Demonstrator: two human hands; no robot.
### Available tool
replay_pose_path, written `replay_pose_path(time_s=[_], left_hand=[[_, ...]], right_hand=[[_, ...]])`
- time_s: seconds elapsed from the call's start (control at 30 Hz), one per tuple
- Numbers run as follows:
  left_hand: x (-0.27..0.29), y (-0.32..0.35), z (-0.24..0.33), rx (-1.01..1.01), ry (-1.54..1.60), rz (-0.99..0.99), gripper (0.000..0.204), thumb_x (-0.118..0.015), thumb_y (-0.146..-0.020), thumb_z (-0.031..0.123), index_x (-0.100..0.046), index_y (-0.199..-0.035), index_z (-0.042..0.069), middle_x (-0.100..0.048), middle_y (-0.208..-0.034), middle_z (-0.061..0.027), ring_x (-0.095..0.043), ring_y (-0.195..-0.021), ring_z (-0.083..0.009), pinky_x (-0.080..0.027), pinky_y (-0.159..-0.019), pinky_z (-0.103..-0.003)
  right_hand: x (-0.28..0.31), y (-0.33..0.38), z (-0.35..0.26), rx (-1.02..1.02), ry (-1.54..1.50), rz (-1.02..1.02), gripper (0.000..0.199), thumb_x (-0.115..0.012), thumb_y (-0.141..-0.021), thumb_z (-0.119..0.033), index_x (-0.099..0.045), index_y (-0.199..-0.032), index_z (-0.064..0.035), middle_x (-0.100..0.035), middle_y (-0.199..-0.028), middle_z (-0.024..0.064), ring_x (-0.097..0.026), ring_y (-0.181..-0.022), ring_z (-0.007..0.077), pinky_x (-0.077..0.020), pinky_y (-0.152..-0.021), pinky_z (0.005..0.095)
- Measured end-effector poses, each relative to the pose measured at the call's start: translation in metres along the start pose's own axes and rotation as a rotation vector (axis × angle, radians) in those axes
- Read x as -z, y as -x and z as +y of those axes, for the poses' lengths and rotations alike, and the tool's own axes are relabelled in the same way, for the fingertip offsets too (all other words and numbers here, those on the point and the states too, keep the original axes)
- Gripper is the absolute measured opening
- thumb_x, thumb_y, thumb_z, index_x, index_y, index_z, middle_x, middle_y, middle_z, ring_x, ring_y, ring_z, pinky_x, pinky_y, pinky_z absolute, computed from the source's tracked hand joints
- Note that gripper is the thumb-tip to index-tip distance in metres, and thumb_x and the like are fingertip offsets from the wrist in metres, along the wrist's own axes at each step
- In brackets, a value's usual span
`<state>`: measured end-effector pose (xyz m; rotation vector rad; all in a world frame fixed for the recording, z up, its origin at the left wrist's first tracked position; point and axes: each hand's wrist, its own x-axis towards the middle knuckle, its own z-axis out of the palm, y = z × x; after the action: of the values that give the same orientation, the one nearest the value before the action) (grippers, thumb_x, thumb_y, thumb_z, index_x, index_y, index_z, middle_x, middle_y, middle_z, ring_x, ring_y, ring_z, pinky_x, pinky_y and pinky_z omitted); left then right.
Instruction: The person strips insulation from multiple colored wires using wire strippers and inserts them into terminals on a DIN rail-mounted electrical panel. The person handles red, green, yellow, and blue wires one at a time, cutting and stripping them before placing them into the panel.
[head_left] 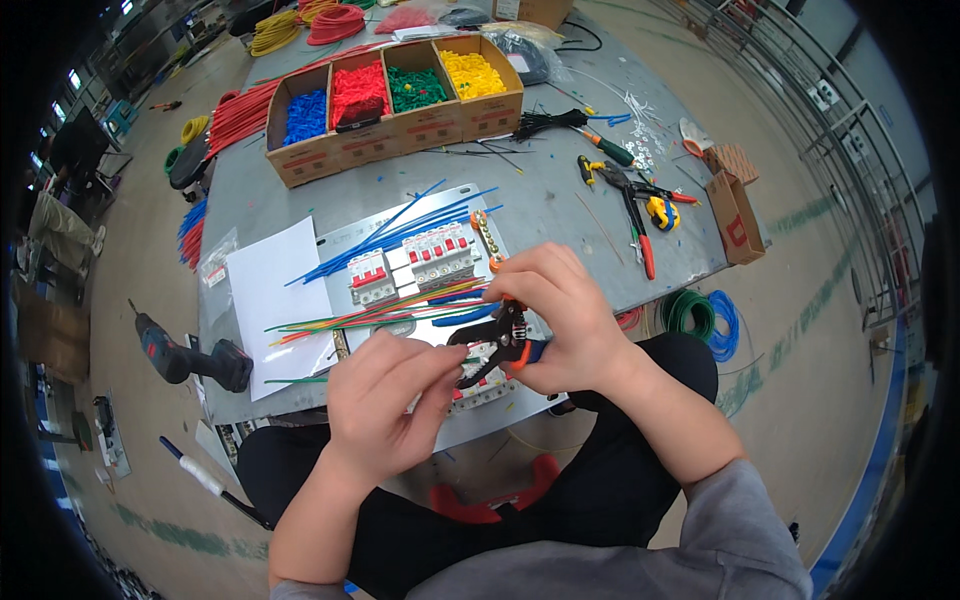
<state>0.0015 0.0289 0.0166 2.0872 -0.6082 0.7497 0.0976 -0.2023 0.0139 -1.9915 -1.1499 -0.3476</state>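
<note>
My right hand (560, 315) is wrapped round a wire stripper (503, 335) with black jaws and orange-and-blue handles. Close against the jaws, my left hand (390, 400) pinches a thin wire, which looks green; a green wire end (295, 380) sticks out on the far side of that hand. Beneath both hands lies a metal mounting plate (450, 203) carrying white circuit breakers (440, 253) with red switches and a brass terminal strip (486, 240). Blue wires (375, 243) lie across it, as do red, yellow and green wires (370, 315). More breakers near the plate's front edge are partly hidden by my hands.
A divided cardboard box (395, 140) holds blue, red, green and yellow small parts at the back. Right of the plate lie red-handled cutters (640, 220), a screwdriver (612, 150) and a tape measure (663, 213). A cordless drill (190, 360) is at the left, beside white paper (275, 290).
</note>
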Motion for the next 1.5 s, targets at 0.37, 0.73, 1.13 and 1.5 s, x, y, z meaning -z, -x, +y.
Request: replay_pose_path(time_s=[0.37, 0.73, 1.13, 1.5], left_hand=[[0.0, 0.008, 0.005, 0.04, 0.099, 0.002, 0.017, -0.076, -0.09, -0.008, -0.071, -0.106, -0.007, -0.071, -0.094, -0.0175, -0.066, -0.074, -0.0247, -0.053, -0.066, -0.031], [-0.003, 0.001, 0.012, 0.038, 0.112, -0.005, 0.015, -0.08, -0.091, -0.003, -0.073, -0.103, -0.008, -0.072, -0.092, -0.0171, -0.068, -0.076, -0.0271, -0.054, -0.069, -0.034], [-0.007, 0.001, 0.012, 0.011, 0.104, -0.008, 0.018, -0.082, -0.09, -0.003, -0.074, -0.107, -0.006, -0.073, -0.092, -0.0159, -0.067, -0.075, -0.027, -0.053, -0.065, -0.034], [-0.015, -0.004, 0.016, 0.044, 0.12, 0.012, 0.02, -0.081, -0.088, -0.006, -0.077, -0.106, -0.005, -0.071, -0.092, -0.0137, -0.066, -0.073, -0.0238, -0.053, -0.063, -0.032]], right_hand=[[-0.006, -0.005, -0.002, 0.135, 0.036, 0.062, 0.058, -0.088, -0.065, -0.006, -0.073, -0.122, -0.0065, -0.066, -0.109, 0.0095, -0.065, -0.105, 0.0337, -0.0493, -0.1, 0.0482], [-0.004, -0.001, 0.002, 0.163, 0.041, 0.06, 0.055, -0.091, -0.072, -0.012, -0.074, -0.124, -0.0063, -0.067, -0.114, 0.0101, -0.066, -0.109, 0.033, -0.0484, -0.108, 0.0528], [-0.006, 0.0, 0.001, 0.132, -0.021, 0.07, 0.066, -0.076, -0.061, 0.005, -0.071, -0.125, -0.0057, -0.066, -0.117, 0.012, -0.063, -0.117, 0.0381, -0.0453, -0.115, 0.0573], [-0.015, 0.0, 0.012, 0.181, -0.014, 0.142, 0.05, -0.076, -0.064, -0.003, -0.07, -0.114, -0.0036, -0.067, -0.106, 0.0133, -0.065, -0.105, 0.0382, -0.05, -0.1, 0.0515]])
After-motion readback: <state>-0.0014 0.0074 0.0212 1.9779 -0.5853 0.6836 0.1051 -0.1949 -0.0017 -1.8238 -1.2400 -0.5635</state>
